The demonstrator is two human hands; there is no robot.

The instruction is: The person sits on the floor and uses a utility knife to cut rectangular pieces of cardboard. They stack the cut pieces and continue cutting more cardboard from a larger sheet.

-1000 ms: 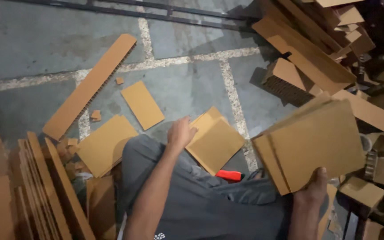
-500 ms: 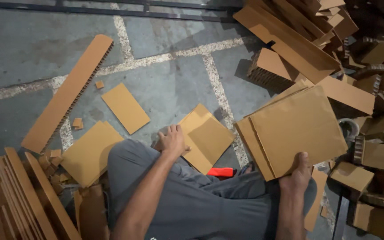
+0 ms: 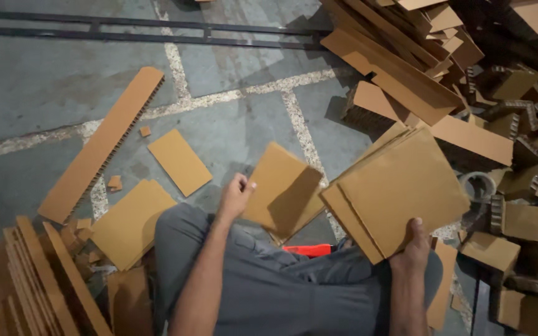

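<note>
1. Grey concrete floor (image 3: 45, 93) with pale seams runs under everything, and a dark metal rail (image 3: 126, 32) lies along its far edge.
2. I sit with my grey-trousered knee (image 3: 182, 233) raised; I place the rest from that knee.
3. My left hand (image 3: 235, 198) is just past the knee, fingers closed narrow on the near edge of a single cardboard sheet (image 3: 281, 190), which is lifted and tilted above the floor.
4. My right hand (image 3: 413, 247) is well to the right of the knee, thumb on top, gripping the bottom edge of a stack of sheets (image 3: 400, 190); the stack is held up at a slant, just beside the single sheet, and I cannot tell whether the two touch.
5. An orange tool (image 3: 309, 250) lies to the right of the knee, between my two arms, partly hidden under the single sheet.
6. A flat sheet (image 3: 131, 221) lies on the floor touching the left of the knee; a smaller one (image 3: 179, 162) lies beyond it.
7. A long honeycomb strip (image 3: 101, 146) lies slantwise, far left of the knee.
8. Upright boards (image 3: 38, 280) lean together at the near left.
9. A big heap of cardboard offcuts (image 3: 468, 68) fills the far right, with a tape roll (image 3: 477, 185) at its foot.
</note>
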